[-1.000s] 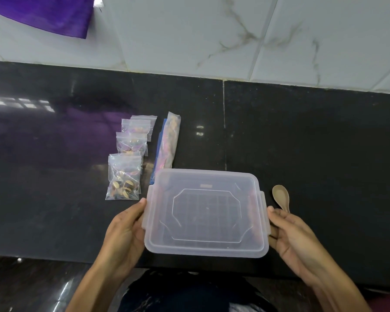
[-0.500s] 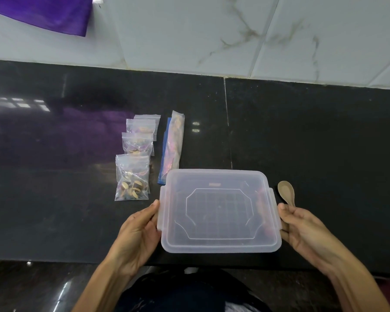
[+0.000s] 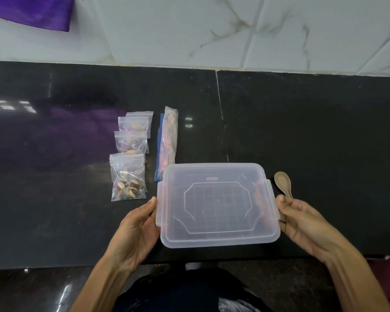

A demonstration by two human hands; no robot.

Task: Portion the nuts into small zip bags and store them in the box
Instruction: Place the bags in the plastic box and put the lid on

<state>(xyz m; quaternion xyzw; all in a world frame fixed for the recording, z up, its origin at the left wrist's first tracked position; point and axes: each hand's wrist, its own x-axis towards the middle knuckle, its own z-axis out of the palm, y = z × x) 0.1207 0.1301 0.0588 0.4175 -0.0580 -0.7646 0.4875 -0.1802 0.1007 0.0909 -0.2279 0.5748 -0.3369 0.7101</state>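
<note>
A clear plastic box [image 3: 212,172] with its lid on sits low over the near part of the black counter [image 3: 313,131]. My left hand [image 3: 137,230] grips its left side, thumb by the side clip. On the right side my right hand [image 3: 302,224] holds it the same way. Left of the box, several small zip bags lie in a row: the nearest bag [image 3: 127,179] shows nuts, with another bag [image 3: 131,141] behind it. A long rolled bag [image 3: 168,140] with a blue edge lies beside them.
A wooden spoon [image 3: 282,183] lies just right of the box, its handle under my right thumb. The counter's front edge runs just below the box. White marble tiles [image 3: 189,30] back the counter, and a purple cloth [image 3: 31,10] hangs at top left.
The box has shifted slightly to the right, closer to the spoon, with both hands still on its sides. The bags have not moved.
</note>
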